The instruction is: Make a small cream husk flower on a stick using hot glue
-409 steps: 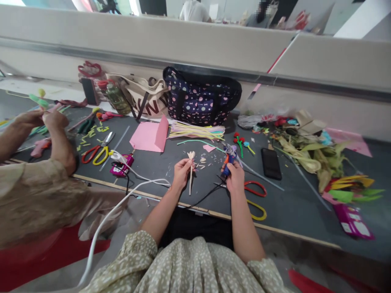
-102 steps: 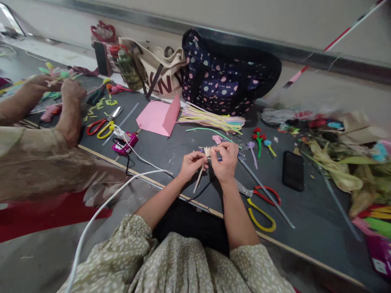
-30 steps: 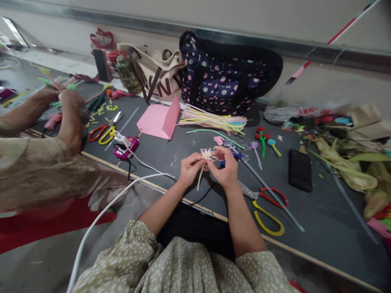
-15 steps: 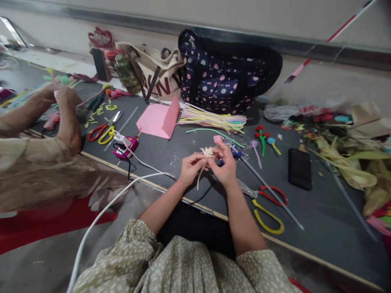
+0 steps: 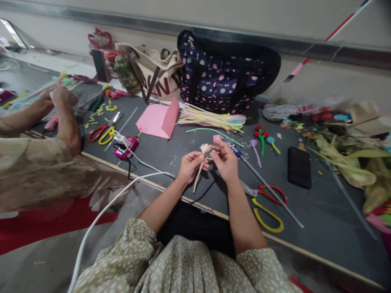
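Observation:
My left hand [image 5: 192,166] pinches a small cream craft flower [image 5: 205,148] just below its frilled head. Its pale stem [image 5: 198,178] slants down toward the table edge. Beside the flower's right side, my right hand [image 5: 225,162] has its fingers curled with the tips close together. A short pale bit shows between the two hands, but what the right fingertips hold is unclear. Behind the right hand lie a blue tool [image 5: 236,152], mostly covered, and a clear glue stick [image 5: 271,191]. Red-and-yellow-handled scissors [image 5: 269,228] rest right of my right forearm.
Fuzzy craft stems [image 5: 210,119] lie in a bundle before a dark patterned bag [image 5: 226,77]. Nearby are pink paper [image 5: 155,119], small craft flowers [image 5: 261,136], a black phone [image 5: 299,167] and corn husks [image 5: 345,162]. A white cable [image 5: 100,215] runs at left. A co-worker's hands [image 5: 62,97] work there.
My left hand has turned the flower more upright, so its head and stem show more clearly. My right fingers have drawn slightly away from it. The co-worker's hands have shifted.

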Demonstrator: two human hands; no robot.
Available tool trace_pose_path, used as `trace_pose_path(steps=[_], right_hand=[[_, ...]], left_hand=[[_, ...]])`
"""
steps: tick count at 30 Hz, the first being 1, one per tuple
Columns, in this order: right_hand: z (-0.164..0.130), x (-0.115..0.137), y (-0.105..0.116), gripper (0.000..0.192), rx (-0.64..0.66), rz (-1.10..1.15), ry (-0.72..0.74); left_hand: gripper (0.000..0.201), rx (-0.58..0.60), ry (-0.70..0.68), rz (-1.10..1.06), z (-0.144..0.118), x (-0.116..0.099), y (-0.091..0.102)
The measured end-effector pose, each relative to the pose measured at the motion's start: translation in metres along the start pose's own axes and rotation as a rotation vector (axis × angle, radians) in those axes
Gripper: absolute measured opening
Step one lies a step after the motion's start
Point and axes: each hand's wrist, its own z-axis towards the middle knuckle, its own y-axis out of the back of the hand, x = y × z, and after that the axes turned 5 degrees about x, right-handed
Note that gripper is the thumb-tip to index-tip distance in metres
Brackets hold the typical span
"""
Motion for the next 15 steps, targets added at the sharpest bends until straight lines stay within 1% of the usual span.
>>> trace_pose_path(steps=[2,5,10,13,15], right_hand=[[0.0003,-0.0024,0.0006,0.034,-0.011,0.023,0.003],[0.0009,-0.0034,0.0014,0.03,-0.015,0.039,0.005],[0.0021,-0.0019,0.0015,0.022,-0.05,-0.009,-0.023],[0.003,-0.0029,0.0008,0.018,-0.074,0.013,-0.042],[0.0034,-0.0039,0.0009,0.02,-0.086,0.037,-0.053]], left_hand=[[0.039,0.011,0.02,0.011,-0.0008,-0.0008,-0.0017],[0.038,0.028,0.05,0.034,-0.0018,-0.002,-0.004],[0.038,0.045,0.068,0.064,-0.0015,-0.0018,-0.0045],[0.039,0.038,0.064,0.071,-0.0009,-0.0009,-0.0041],[0.04,0.035,0.062,0.077,-0.0004,-0.0001,-0.0037]])
